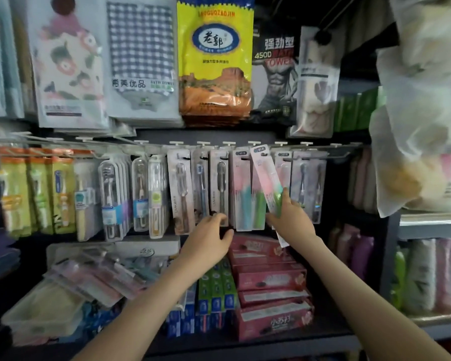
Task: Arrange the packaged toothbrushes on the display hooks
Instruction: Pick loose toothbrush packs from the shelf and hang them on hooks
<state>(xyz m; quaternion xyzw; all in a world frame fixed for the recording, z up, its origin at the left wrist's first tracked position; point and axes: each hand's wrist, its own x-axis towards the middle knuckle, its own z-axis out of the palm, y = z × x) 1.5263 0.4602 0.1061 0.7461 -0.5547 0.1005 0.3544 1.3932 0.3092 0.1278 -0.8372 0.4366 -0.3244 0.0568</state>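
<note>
A row of packaged toothbrushes (182, 188) hangs from display hooks (228, 145) across the middle of the shelf wall. My right hand (290, 221) grips the lower part of a pink-and-green toothbrush pack (267, 178), tilted with its top near a hook. My left hand (211, 235) reaches up with fingers curled at the bottom edge of a hanging grey pack (219, 186); whether it grips that pack is unclear. A loose pile of toothbrush packs (99, 277) lies on the lower shelf at left.
Towel packs (141, 61) and a yellow bag (215, 56) hang above the hooks. Red boxes (268, 282) and green-blue toothpaste boxes (216, 290) sit below. Plastic-wrapped goods (425, 113) bulge in at the right. A clear tray (44, 311) rests at lower left.
</note>
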